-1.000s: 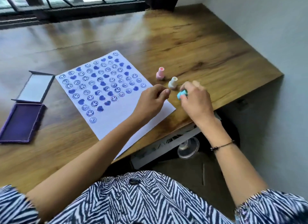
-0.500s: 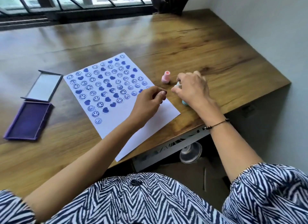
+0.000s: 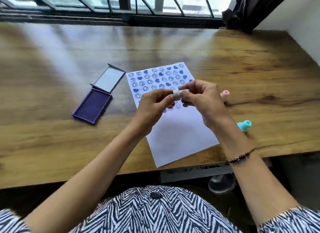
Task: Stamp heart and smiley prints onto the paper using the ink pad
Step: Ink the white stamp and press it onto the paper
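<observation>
Both my hands are raised above the white paper [image 3: 180, 127], which carries several rows of blue heart and smiley prints. Between them I hold a small white stamp [image 3: 178, 94]: my left hand [image 3: 152, 109] pinches its round end and my right hand [image 3: 202, 99] grips the other end. The purple ink pad [image 3: 91, 106] lies open to the left of the paper, its lid tilted back. A pink stamp [image 3: 225, 93] stands right of the paper, partly behind my right hand. A blue stamp [image 3: 244, 125] stands near the table's front right.
The wooden table [image 3: 52, 137] reaches to a window with dark bars at the back. A white wall runs along the right side. The table's front edge is close to my body, and the paper's near corner almost reaches it.
My right hand set down the blue stamp and picked up the white one. Both hands rose and came together over the paper. The camera view swung left.
</observation>
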`<state>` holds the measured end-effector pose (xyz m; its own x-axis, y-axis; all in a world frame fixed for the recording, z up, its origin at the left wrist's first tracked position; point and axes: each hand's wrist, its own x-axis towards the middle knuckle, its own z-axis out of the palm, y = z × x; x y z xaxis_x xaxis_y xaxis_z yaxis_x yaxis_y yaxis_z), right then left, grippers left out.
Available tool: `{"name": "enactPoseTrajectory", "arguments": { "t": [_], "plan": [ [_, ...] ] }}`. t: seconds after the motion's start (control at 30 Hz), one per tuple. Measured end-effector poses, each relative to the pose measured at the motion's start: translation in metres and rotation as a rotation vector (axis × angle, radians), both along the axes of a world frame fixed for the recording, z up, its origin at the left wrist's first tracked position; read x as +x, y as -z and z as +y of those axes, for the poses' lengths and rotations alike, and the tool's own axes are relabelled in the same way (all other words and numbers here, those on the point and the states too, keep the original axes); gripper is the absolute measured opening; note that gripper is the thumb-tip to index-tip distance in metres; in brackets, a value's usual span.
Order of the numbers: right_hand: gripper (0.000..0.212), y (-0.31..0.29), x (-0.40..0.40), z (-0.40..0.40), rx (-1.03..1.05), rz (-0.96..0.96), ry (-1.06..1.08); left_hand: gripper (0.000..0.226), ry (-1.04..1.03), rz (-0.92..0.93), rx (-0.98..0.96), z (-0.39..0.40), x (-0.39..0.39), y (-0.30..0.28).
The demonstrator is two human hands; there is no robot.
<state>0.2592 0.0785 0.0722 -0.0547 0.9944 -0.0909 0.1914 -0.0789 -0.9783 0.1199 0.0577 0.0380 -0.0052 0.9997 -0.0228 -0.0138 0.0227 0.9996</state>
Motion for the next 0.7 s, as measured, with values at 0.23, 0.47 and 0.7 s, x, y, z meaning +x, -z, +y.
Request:
{"name": "enactPoseTrajectory", "arguments": {
  "t": [0.23, 0.47, 0.7],
  "plan": [
    [0.016, 0.009, -0.075, 0.005, 0.157, -0.072, -0.232, 0.011, -0.302, -0.108, -0.057, -0.019, -0.058, 0.0],
    [0.011, 0.004, -0.151, 0.002, 0.538, -0.229, -0.514, 0.023, -0.588, -0.35, -0.114, -0.048, -0.12, 0.0],
    [0.019, 0.02, -0.201, 0.021, 0.685, -0.744, -0.867, 0.018, -0.957, -0.23, -0.02, -0.063, -0.147, 0.022]
  ]
}}
